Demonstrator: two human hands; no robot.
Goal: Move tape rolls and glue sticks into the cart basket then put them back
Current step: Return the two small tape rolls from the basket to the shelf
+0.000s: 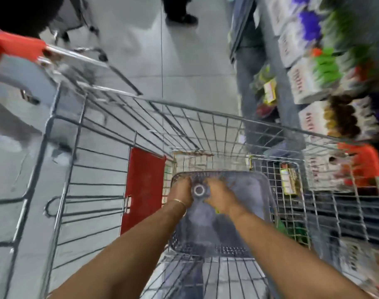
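Both arms are reaching down into a wire shopping cart (205, 117), where a grey plastic basket (255, 190) is sitting. The left hand (181, 192) and right hand (219, 196) are closing in on a tape roll (199, 190) lying between them; blur is hiding the grip. A thin bangle (178, 201) is circling the left wrist. Stocked shelves (313, 83) are running along the right.
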